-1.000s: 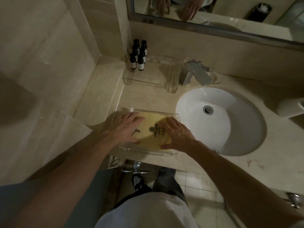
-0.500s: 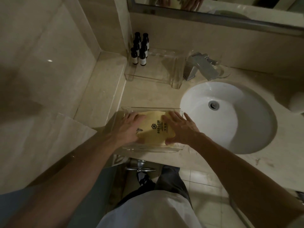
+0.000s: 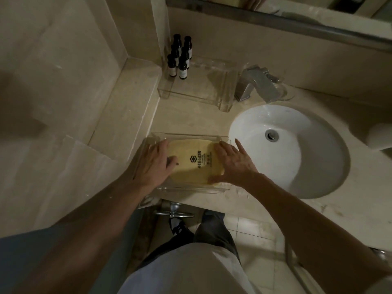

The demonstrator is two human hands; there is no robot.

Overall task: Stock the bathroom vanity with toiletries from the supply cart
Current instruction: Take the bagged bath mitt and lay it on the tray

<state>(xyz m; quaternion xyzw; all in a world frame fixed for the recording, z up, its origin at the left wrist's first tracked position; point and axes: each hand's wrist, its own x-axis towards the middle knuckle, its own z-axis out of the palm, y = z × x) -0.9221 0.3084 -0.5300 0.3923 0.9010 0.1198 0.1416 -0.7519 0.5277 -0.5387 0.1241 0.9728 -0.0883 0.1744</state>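
Tray (image 3: 186,135) of clear plastic is sitting at the front edge of the worktop (image 3: 191,117), just left of the sink (image 3: 297,166), holding a yellow packet (image 3: 194,172). Left grip (image 3: 152,164) and right grip (image 3: 233,164) are pressing flat on the packet's ends, both released, fingers straight, grasping nothing.

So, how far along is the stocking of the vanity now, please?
Done, it seems: six small dark bottles stand in the back clear tray, at its left end. In hand: the left hand and right hand press flat on a yellow packet in the front clear tray. Left: letting go; that back tray's other end looks bare, so more may follow.
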